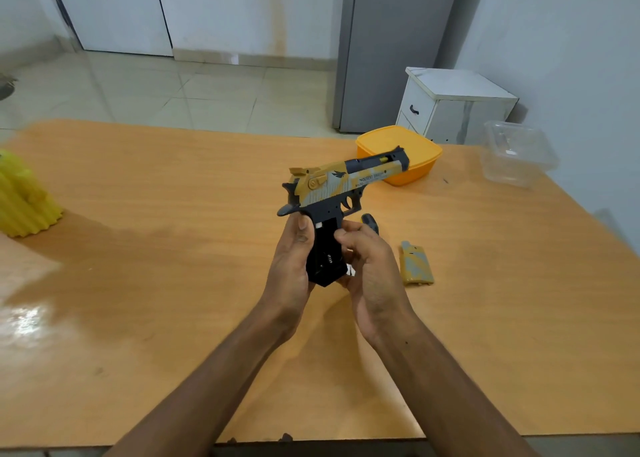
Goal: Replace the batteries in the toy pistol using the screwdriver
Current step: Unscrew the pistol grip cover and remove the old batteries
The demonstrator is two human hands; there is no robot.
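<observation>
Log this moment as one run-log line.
left hand: grips toy pistol handle | right hand: fingers at open handle | grip cover: off, on table | screwdriver: behind right hand

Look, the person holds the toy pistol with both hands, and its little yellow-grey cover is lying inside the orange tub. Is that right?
Not quite. The cover is not inside the orange tub; it lies on the table, just right of the right hand. The head view shows it. The rest holds: both the left hand and the right hand grip the pistol.
</observation>
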